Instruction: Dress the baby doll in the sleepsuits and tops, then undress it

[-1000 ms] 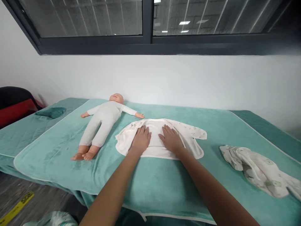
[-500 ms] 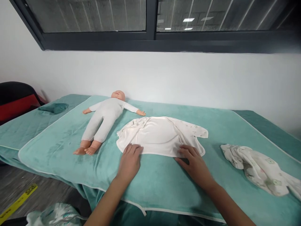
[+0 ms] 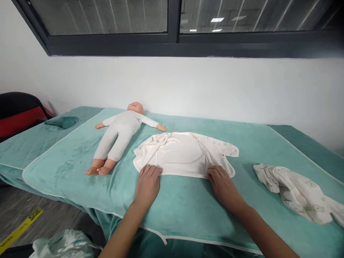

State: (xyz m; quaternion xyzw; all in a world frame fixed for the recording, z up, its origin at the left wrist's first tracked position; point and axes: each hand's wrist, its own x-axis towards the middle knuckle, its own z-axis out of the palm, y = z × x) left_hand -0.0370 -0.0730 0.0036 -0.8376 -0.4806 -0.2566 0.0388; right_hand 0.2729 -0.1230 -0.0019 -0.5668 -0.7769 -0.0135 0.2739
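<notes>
1. The shirt (image 3: 180,154) lies spread open in the middle of the blanket (image 3: 182,211), its plain white inside facing up and a printed sleeve stretched out to the right.
2. The left hand (image 3: 148,182) rests at the left part of the shirt's near edge, fingers bent over the hem.
3. The right hand (image 3: 222,184) is at the right part of the same edge, fingers curled.
4. The hands are well apart; whether either pinches the fabric, I cannot tell.
5. The doll (image 3: 120,129) lies on its back to the left, head far, feet near, one of its hands just beside the shirt.
6. A crumpled printed cloth (image 3: 298,193) lies to the right, apart from the shirt.
7. On the far side stands a white wall (image 3: 215,86) with a dark-framed window (image 3: 173,44).
</notes>
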